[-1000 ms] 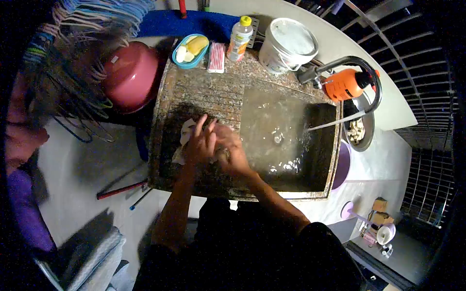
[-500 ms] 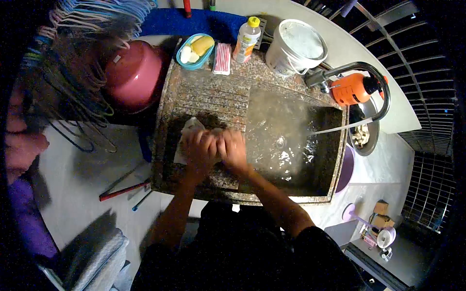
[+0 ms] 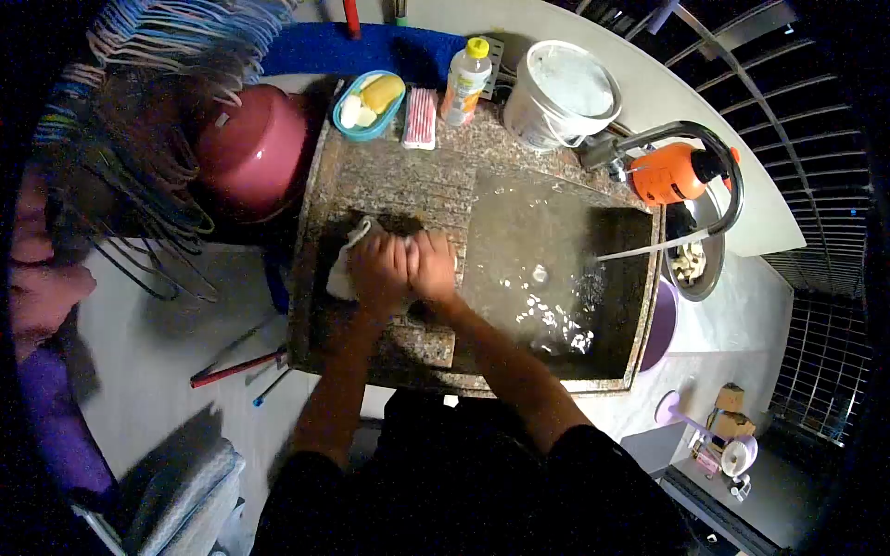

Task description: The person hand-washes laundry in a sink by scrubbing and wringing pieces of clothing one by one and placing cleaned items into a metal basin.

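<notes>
Over the washboard (image 3: 413,215), left hand (image 3: 378,269) and right hand (image 3: 434,266) seemingly clench the cloth (image 3: 343,275), its length running forward.

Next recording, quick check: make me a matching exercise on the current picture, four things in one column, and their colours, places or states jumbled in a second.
Things
1. Cloth
2. Soap dish
3. Faucet
4. Spray bottle

Descriptions
A. Orange body with a black top
B. Partly covered by the left hand
C. Turquoise, with yellow and white pieces inside
D. Running, its stream falling into the sink

Right pairs
1-B
2-C
3-D
4-A
</notes>
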A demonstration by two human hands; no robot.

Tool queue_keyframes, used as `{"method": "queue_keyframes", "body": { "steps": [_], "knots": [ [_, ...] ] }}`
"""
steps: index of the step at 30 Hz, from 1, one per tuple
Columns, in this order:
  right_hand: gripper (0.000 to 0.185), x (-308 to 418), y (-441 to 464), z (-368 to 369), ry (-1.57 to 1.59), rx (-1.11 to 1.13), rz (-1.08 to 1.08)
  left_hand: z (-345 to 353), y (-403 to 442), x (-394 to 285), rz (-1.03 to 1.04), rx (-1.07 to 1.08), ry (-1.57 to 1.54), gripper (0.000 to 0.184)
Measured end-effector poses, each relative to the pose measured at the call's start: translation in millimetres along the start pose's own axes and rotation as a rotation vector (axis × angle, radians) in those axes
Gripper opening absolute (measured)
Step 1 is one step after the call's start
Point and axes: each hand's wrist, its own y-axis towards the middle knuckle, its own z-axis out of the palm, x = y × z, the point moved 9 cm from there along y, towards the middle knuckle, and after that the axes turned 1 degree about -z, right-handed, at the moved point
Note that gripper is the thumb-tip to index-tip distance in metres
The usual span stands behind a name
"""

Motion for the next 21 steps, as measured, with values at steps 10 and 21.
{"method": "queue_keyframes", "body": {
  "steps": [10, 21],
  "knots": [
    [0.032, 75, -52, -33, 0.065, 0.1, -0.157, -40, -52, 11, 0.122, -0.113, -0.027, 0.045],
    [0.039, 10, 65, 57, 0.054, 0.347, 0.161, 20, 49, 66, -0.129, 0.288, -0.022, 0.026]
  ]
}}
